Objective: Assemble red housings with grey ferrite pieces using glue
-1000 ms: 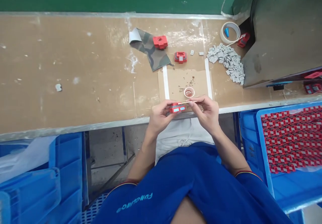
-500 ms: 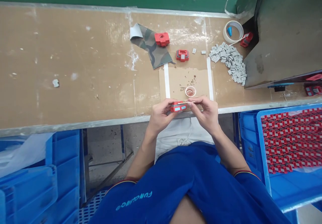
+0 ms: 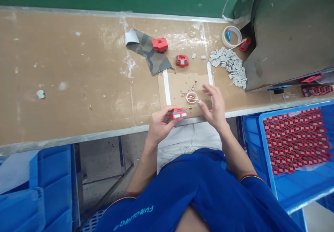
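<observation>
My left hand (image 3: 159,123) pinches a small red and grey plastic toy vehicle part (image 3: 179,113) with two pale blue windows, at the table's front edge. To the right, my right hand (image 3: 216,107) is open, its fingers spread apart. A thin pale stick (image 3: 197,100) rests in a small round cup (image 3: 187,100) of reddish liquid, its outer end close to my right thumb. Behind the cup, a similar red and grey part (image 3: 182,61) sits on the table, with two small grey pieces (image 3: 193,56) to its right.
A red block (image 3: 160,44) lies on a camouflage cloth (image 3: 156,63). Grey pieces form a pile (image 3: 229,65) near a tape roll (image 3: 223,37) and a dark metal housing (image 3: 281,37). A blue crate (image 3: 266,155) at right holds rows of red parts. Blue crates (image 3: 54,176) stand at left.
My right hand has let go of the stick, which now lies in the cup, and has moved away from the red part. My left hand still holds the part. The view has shifted slightly.
</observation>
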Tool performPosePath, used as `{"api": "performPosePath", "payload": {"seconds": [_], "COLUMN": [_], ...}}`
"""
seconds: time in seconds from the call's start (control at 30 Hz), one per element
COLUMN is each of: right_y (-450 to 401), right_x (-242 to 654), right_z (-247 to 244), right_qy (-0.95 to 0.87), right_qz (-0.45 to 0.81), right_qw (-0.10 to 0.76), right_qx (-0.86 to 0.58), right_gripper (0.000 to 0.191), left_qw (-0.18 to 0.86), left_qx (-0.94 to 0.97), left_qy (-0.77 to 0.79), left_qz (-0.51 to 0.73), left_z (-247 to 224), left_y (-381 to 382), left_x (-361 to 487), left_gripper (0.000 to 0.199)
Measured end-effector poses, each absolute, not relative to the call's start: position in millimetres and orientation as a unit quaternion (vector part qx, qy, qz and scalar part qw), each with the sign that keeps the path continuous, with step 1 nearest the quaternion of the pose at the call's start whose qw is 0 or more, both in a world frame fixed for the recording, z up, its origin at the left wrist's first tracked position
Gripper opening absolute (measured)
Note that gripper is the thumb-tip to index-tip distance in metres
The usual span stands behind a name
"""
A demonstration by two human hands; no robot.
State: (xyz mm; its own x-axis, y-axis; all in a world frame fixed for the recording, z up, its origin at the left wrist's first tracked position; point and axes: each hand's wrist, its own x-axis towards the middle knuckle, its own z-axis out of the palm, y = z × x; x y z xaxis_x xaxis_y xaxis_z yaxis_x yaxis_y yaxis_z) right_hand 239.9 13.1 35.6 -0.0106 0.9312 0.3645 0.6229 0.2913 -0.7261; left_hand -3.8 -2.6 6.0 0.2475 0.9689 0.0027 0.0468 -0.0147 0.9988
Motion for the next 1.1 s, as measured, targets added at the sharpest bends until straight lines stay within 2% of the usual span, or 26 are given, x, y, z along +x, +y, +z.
{"api": "performPosePath", "payload": {"seconds": [0.07,0.17,0.3,0.4,0.67,0.93,1.1], "right_y": [22.9,48.6,78.9,85.0,83.9,103.4,100.1], "right_x": [268.3,313.7,339.3,337.1,349.6,351.7,347.6], "right_z": [36.6,39.0,41.6,47.7,73.8,75.2,76.4], "right_qy": [-0.665,-0.64,-0.674,-0.69,-0.744,-0.757,-0.794], "right_qz": [0.107,0.02,0.001,0.002,-0.006,0.012,0.028], "right_qw": [0.38,0.27,0.131,0.07,0.004,-0.099,-0.054], "right_qx": [-0.634,-0.719,-0.727,-0.72,-0.669,-0.645,-0.605], "right_gripper": [0.04,0.031,0.028,0.032,0.036,0.017,0.031], "left_qw": [0.547,0.552,0.562,0.566,0.564,0.568,0.563], "left_qx": [0.572,0.571,0.564,0.562,0.569,0.569,0.574], "left_qy": [0.446,0.442,0.432,0.428,0.412,0.406,0.401], "left_qz": [0.419,0.417,0.424,0.426,0.434,0.435,0.439], "left_z": [5.7,5.9,6.0,5.8,7.8,6.4,5.5], "left_y": [-2.7,-1.8,-0.9,-1.2,0.4,0.3,0.4], "left_x": [-4.2,-4.2,-4.6,-5.2,-5.4,-6.3,-6.1], "left_gripper": [0.035,0.036,0.036,0.037,0.036,0.037,0.036]}}
